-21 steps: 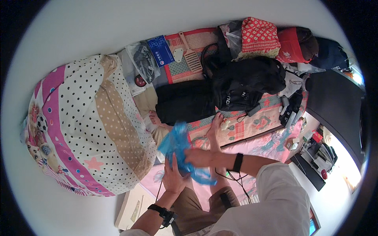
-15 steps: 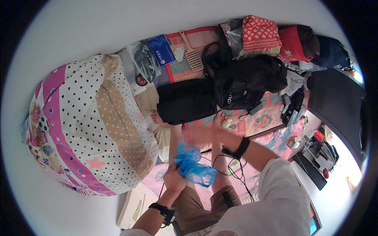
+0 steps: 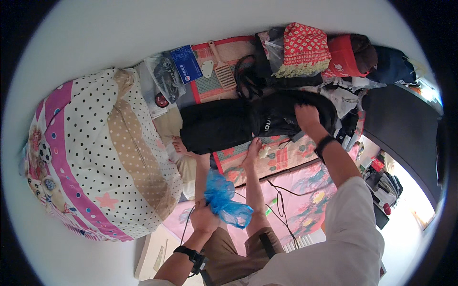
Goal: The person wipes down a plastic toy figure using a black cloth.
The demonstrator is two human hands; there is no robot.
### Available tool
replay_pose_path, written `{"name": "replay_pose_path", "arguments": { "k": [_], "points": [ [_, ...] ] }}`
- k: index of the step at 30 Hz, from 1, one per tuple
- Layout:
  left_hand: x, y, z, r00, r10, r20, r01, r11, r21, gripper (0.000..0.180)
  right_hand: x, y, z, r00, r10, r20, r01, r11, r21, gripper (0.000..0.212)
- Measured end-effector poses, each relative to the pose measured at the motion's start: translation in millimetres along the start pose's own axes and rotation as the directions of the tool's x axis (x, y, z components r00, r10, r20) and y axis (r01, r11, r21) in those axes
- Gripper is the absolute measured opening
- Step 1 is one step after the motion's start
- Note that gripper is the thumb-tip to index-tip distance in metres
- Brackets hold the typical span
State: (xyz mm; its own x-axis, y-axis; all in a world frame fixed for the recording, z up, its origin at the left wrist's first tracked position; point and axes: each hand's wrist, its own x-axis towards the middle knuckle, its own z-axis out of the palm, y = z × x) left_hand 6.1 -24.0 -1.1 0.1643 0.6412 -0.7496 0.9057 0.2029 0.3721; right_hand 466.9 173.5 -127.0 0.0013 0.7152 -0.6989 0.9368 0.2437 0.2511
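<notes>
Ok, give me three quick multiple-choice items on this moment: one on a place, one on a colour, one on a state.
1. Where is the right hand?
A. on the black backpack
B. on the polka-dot bedding
C. on the knee

2. What colour is the plastic bag?
A. red
B. blue
C. white

3. How is the bag held?
A. spread flat on the floor
B. hung on a hook
C. bunched in the left hand

Key: 1 A, the palm rests on the backpack; 2 B, it is plainly blue; 3 C, the fingers grip the crumpled bag.

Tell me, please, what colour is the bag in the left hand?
Blue plastic bag, clearest in the head view.
</notes>
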Motion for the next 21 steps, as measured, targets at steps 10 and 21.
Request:
{"name": "replay_pose_path", "arguments": {
  "k": [10, 21],
  "points": [
    [2.7, 4.0, -3.0, 0.989, -0.048, 0.139, 0.043, 0.998, 0.034, 0.025, -103.3, 176.0, 0.2, 0.905, 0.303, 0.298, -0.115, 0.850, -0.514, 0.017],
    [5.2, 10.4, -0.7, 0.987, -0.059, 0.151, 0.055, 0.998, 0.026, 0.027, 59.7, 113.1, -39.9, 0.953, 0.097, -0.288, -0.247, 0.801, -0.545, 0.030]
  ]
}}
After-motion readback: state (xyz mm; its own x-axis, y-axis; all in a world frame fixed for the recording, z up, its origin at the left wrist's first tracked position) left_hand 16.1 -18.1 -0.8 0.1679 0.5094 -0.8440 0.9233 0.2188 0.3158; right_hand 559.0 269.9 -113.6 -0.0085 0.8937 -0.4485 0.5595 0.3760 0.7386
